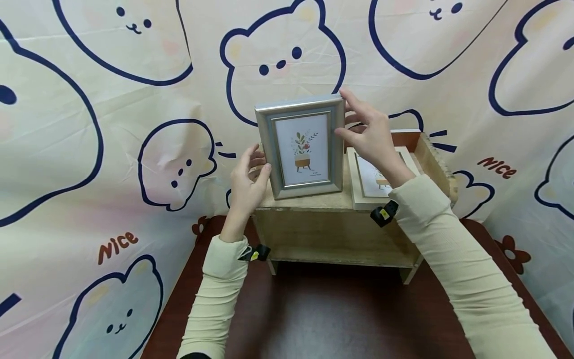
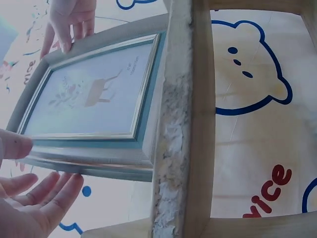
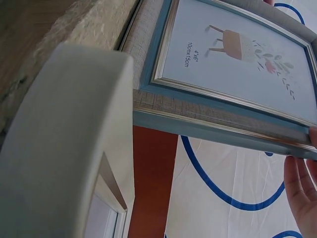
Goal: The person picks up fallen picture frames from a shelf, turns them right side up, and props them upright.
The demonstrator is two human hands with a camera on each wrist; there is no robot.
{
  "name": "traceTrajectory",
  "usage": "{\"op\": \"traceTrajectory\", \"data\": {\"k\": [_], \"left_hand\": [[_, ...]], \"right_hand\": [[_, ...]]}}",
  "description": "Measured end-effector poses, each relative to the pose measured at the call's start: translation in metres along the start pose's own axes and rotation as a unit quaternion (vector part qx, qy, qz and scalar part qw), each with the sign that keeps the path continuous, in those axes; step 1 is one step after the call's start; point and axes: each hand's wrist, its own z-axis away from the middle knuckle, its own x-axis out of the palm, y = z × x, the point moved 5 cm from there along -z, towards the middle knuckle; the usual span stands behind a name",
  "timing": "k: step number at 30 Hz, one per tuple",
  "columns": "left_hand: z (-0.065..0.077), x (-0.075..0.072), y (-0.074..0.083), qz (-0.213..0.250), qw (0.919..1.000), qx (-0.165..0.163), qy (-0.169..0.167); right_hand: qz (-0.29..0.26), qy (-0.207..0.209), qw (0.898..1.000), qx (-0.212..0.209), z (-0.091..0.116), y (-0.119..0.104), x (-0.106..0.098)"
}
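A silver-and-blue picture frame point(image 1: 303, 149) with a potted-plant print stands nearly upright on top of a small wooden shelf point(image 1: 309, 202), its bottom edge at the front. My left hand point(image 1: 248, 179) holds its left side, the thumb point(image 2: 19, 146) at the front edge and the other fingers along the side. At the upper right corner my right hand point(image 1: 371, 135) pinches the frame, thumb on the front and fingers round the edge. To its right a white picture frame point(image 1: 356, 199) with a similar print leans back on the shelf, partly behind my right wrist.
The shelf's raised right side panel point(image 1: 432, 162) stands beside the white frame. Below is an open compartment point(image 1: 332, 237). The shelf stands on a dark red-brown table point(image 1: 332, 319), and a cartoon-printed cloth point(image 1: 179, 109) hangs close behind.
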Motion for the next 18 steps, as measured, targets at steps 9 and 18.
{"op": "traceTrajectory", "data": {"k": [9,18], "left_hand": [[-0.001,-0.001,0.023,0.001,0.9998,-0.018,-0.003],[0.003,0.000,0.022,0.009,0.9999,0.004,0.008]], "right_hand": [[-0.002,0.009,1.000,-0.001,-0.001,0.000,0.000],[-0.006,0.024,1.000,-0.017,-0.008,0.001,0.002]]}}
